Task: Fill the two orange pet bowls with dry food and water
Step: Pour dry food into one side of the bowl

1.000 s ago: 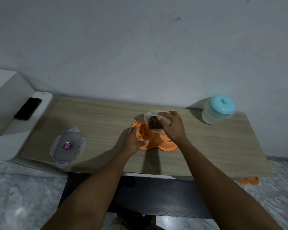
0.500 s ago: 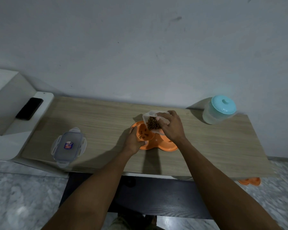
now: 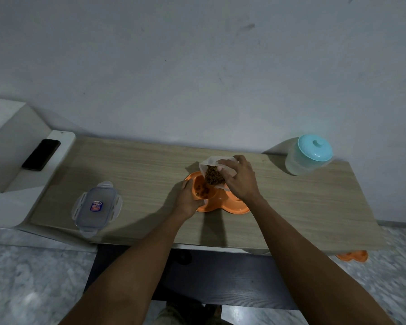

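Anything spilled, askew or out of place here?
Nothing spilled on the table. The right hand tips the container over the orange bowl; the left hand grips its rim. Odd: a second orange dish lies on the floor, half hidden under the table's right corner, and the loose lid sits at the front edge.

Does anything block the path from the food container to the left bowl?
Nothing visible does. The right hand tips the container straight over the left bowl; the left hand grips its outer rim, beside the pour.
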